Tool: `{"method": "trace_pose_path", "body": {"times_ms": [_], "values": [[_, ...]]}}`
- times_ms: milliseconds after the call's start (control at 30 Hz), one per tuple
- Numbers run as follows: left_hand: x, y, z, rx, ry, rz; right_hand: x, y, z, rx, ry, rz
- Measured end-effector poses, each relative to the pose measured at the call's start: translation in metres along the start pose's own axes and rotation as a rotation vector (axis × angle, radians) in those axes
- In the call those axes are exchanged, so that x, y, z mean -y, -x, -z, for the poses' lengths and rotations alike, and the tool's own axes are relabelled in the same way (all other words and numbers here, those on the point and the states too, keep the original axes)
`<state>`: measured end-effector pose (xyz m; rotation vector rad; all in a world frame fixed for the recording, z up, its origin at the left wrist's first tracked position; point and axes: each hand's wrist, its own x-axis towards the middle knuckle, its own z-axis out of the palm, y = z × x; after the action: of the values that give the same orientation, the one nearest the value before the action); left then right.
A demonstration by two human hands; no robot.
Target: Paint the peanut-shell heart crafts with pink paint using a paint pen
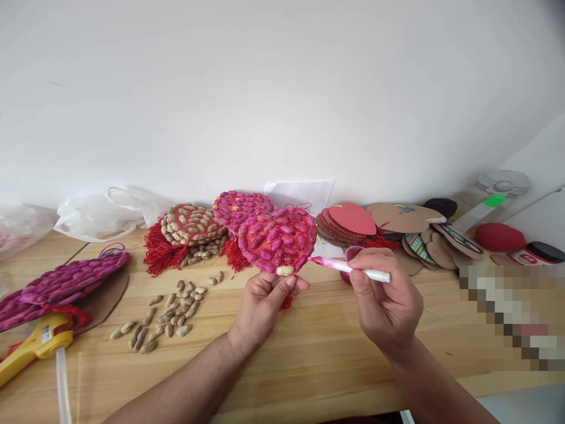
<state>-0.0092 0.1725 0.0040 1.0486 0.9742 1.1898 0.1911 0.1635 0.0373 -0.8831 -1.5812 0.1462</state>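
Observation:
My left hand (265, 303) grips the lower edge of a peanut-covered heart (278, 238), holding it upright above the table. Its peanuts are painted magenta over a red base, except one unpainted peanut (285, 271) at the bottom beside my thumb. Between the fingers of my right hand (388, 294) is a white-handled paintbrush (368, 273), its tip stained magenta and close to the heart's right edge. Whether the tip touches cannot be made out. Behind my right fingers stands a partly hidden small cup of dark pink paint (346, 277).
Loose peanuts (172, 312) lie left of my hands. Further left are a yellow glue gun (44, 338) and magenta peanut pieces (75, 277). An unpainted peanut piece (192, 224) with red tassels sits behind. Stacked red cardboard shapes (348, 218), red yarn (501, 237) and a jar (541, 253) stand right.

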Motion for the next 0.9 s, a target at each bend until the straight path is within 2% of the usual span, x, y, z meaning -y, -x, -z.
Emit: {"method": "trace_pose_path", "body": {"times_ms": [133, 233, 333, 433, 600, 767, 900], "values": [[-0.001, -0.001, -0.002, -0.002, 0.025, 0.018, 0.000, -0.002, 0.000, 0.020, 0.035, 0.004], [-0.001, -0.003, -0.001, 0.010, 0.031, 0.024, 0.004, -0.008, 0.008, -0.031, 0.079, 0.025], [0.002, -0.004, 0.001, 0.018, 0.041, 0.044, 0.006, -0.018, 0.026, -0.096, 0.177, 0.054], [0.009, -0.004, 0.002, 0.033, 0.067, 0.074, 0.002, -0.025, 0.050, -0.115, 0.310, 0.010], [0.012, -0.002, 0.002, 0.051, 0.106, 0.111, -0.011, -0.024, 0.081, -0.038, 0.508, -0.090], [0.006, -0.001, -0.001, 0.042, 0.145, 0.099, -0.013, -0.022, 0.080, 0.092, 0.548, -0.088], [0.007, 0.001, -0.001, 0.060, 0.026, 0.067, -0.017, -0.026, 0.068, 0.161, 0.593, -0.099]]}}
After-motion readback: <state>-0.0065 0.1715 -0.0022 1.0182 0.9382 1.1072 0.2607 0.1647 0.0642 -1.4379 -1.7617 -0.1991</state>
